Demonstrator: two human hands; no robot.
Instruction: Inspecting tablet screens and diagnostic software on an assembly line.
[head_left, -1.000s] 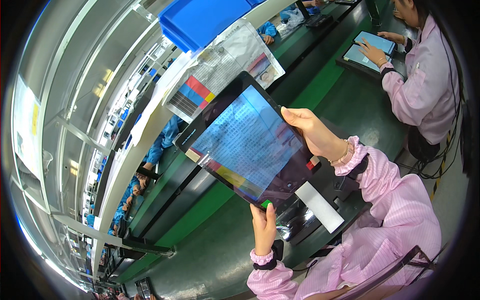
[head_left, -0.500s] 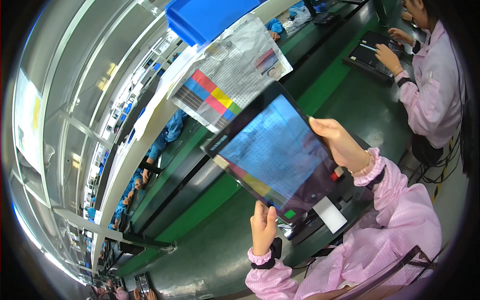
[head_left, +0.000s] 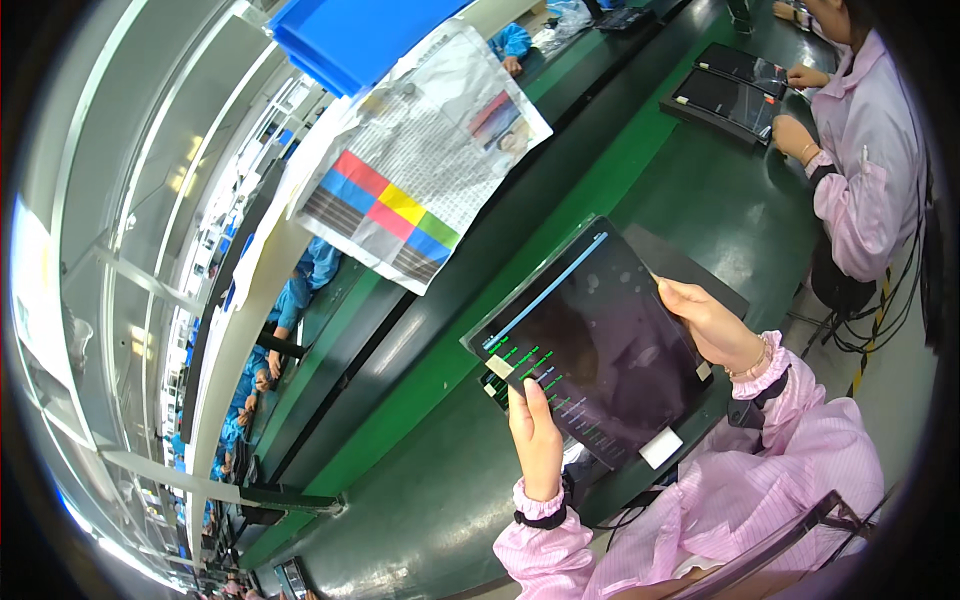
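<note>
Up and left of the left grip is a creased printed paper sheet with coloured blocks (head_left: 410,160). The left grip (head_left: 537,445) pinches the edge of a black rectangular glass-fronted tablet (head_left: 615,345), held between both hands over the dark-green tabletop (head_left: 660,203): lifted and lit, not yet set down, so seemingly partway. The right grip (head_left: 712,325) pinches the opposite edge.

The held tablet (head_left: 612,345) is above the workbench (head_left: 425,500). The left hand (head_left: 537,440) is on its left edge; the right hand (head_left: 712,325) is on its right edge. Ahead of the held tablet, to the left, is a printed sheet (head_left: 415,165), with a plastic bin (head_left: 360,40) farther ahead. Ahead to its right are two more tablets (head_left: 728,98), and farther right is a co-worker (head_left: 862,165).
</note>
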